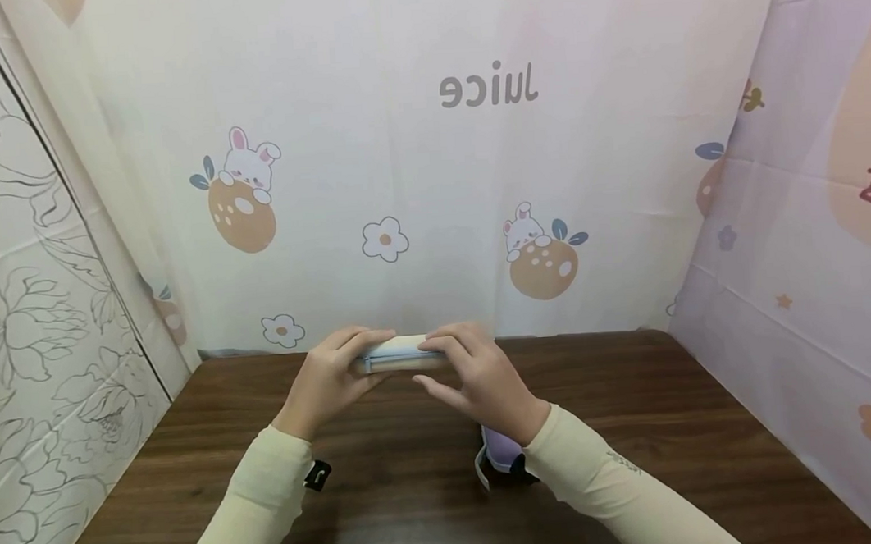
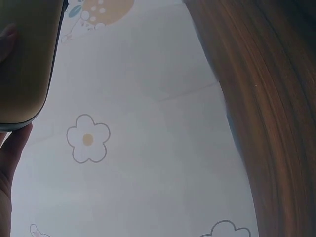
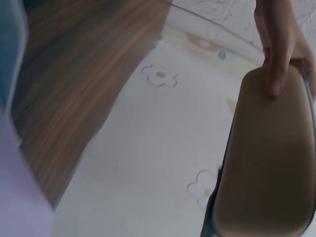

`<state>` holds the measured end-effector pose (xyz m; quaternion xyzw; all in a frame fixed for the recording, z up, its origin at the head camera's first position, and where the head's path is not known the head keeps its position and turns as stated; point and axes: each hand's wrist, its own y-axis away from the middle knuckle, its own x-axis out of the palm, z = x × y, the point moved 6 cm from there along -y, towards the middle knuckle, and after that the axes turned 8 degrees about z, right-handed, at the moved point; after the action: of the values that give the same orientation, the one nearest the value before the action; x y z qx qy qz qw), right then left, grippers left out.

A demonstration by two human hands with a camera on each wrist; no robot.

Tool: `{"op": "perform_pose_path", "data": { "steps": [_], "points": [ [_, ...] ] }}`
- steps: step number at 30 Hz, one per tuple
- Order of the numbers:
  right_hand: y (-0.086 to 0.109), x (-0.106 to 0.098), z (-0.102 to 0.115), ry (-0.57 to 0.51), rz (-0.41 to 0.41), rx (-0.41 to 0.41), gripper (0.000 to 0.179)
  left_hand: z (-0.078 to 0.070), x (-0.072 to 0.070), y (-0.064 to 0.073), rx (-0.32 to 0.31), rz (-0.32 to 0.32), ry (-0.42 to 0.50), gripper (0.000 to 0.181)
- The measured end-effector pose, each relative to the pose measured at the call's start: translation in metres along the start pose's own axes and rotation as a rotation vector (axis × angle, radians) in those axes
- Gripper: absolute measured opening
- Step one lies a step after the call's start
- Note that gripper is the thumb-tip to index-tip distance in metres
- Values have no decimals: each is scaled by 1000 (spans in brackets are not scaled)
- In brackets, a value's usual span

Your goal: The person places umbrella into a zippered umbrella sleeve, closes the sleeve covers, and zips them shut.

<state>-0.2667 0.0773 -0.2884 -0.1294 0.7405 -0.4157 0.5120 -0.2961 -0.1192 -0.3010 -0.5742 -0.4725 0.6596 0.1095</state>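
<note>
A pale zippered case (image 1: 402, 348) is held level above the far part of the table, its light-blue zip facing the head camera. My left hand (image 1: 330, 380) grips its left end, fingers over the top and thumb beneath. My right hand (image 1: 481, 376) has its fingers bent over the right end, while its thumb stands apart below. In the right wrist view, the smooth tan underside of the case (image 3: 269, 158) shows, with the left thumb pressed on its far end. The left wrist view catches only one rounded end of the case (image 2: 29, 64).
A purple object (image 1: 500, 448) with a white edge and a black part lies on the brown wooden table (image 1: 402, 487), partly hidden by the right forearm. Printed cloth (image 1: 399, 142) hangs behind the table, with further patterned panels at both sides.
</note>
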Motion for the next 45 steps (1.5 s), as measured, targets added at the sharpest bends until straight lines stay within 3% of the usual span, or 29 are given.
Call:
{"op": "perform_pose_path", "data": {
  "steps": [12, 27, 35, 45],
  "points": [
    [-23, 16, 28, 131, 20, -3, 27, -2, 4, 1, 4, -36, -4, 57],
    [-41, 28, 36, 429, 9, 52, 47, -4, 7, -3, -25, -20, -78, 55],
    [-42, 30, 37, 405, -3, 58, 34, -3, 6, -1, -16, -48, -72, 56],
    [-38, 31, 37, 317, 53, 86, 17, -2, 5, 0, -2, -58, -59, 54]
  ]
}}
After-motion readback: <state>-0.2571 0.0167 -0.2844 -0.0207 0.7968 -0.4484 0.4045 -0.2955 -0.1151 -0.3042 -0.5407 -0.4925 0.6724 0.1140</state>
